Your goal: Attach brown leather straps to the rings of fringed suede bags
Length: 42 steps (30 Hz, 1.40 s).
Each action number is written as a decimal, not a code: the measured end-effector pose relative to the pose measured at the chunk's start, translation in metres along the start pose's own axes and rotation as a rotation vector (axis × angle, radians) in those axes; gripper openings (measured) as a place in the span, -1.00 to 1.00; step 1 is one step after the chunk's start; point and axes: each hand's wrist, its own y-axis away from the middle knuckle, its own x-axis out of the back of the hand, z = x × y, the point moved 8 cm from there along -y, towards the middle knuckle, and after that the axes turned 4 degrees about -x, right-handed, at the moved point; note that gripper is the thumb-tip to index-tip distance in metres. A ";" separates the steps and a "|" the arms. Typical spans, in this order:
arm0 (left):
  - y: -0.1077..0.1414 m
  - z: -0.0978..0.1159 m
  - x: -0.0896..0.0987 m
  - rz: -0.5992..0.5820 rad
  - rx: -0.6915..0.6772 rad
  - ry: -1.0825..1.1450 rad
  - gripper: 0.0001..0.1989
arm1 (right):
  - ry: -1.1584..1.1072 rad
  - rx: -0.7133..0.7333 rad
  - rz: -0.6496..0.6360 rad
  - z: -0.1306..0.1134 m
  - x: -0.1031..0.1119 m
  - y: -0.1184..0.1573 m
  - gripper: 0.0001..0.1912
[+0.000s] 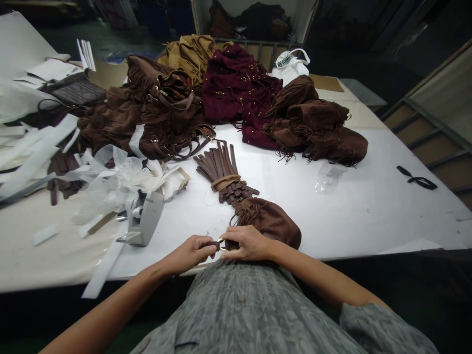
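At the table's near edge, my left hand pinches a short dark brown strap. A gold-coloured ring sits between my two hands, at the end of that strap. My right hand is closed on the near side of a small brown fringed bag, beside the ring. The bag lies on the white tabletop and its lower part is hidden by my right hand and forearm. Just beyond it lies a bundle of brown straps tied with a tan band.
A grey tape dispenser stands left of my hands, near crumpled white paper. Brown bags, maroon bags and more brown fringed bags are heaped at the back. A clear plastic bag and a black strap lie to the right.
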 end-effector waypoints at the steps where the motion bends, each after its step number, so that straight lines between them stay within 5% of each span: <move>1: 0.002 0.007 0.005 0.055 -0.056 -0.059 -0.62 | -0.076 -0.042 -0.020 0.003 0.003 -0.002 -0.70; 7: 0.014 0.036 0.015 0.367 -0.243 -0.318 -0.66 | -0.258 -0.110 -0.025 0.011 0.011 -0.019 -0.64; 12: 0.019 0.041 0.019 0.515 -0.268 -0.167 -0.70 | -0.493 -0.077 0.066 0.007 0.023 -0.025 -0.56; 17: 0.006 0.035 0.025 0.467 -0.198 0.013 -0.68 | -0.106 0.017 0.161 -0.010 0.043 -0.026 -0.58; 22: 0.004 0.044 0.030 0.384 -0.246 -0.119 -0.71 | 0.126 0.062 0.143 -0.022 0.041 -0.022 -0.55; 31: 0.006 0.081 0.030 -0.006 -0.440 -0.547 -0.75 | -0.350 0.027 0.052 -0.019 0.012 -0.016 -0.53; 36: 0.003 0.090 0.052 0.217 -0.427 -0.524 -0.77 | -0.413 0.010 0.026 -0.011 0.034 -0.021 -0.76; 39: 0.001 0.088 0.062 0.344 -0.382 -0.449 -0.77 | -0.311 -0.030 0.019 -0.005 0.050 -0.023 -0.58; 42: -0.003 0.086 0.065 0.428 -0.355 -0.448 -0.78 | -0.314 -0.093 0.027 0.005 0.053 -0.026 -0.75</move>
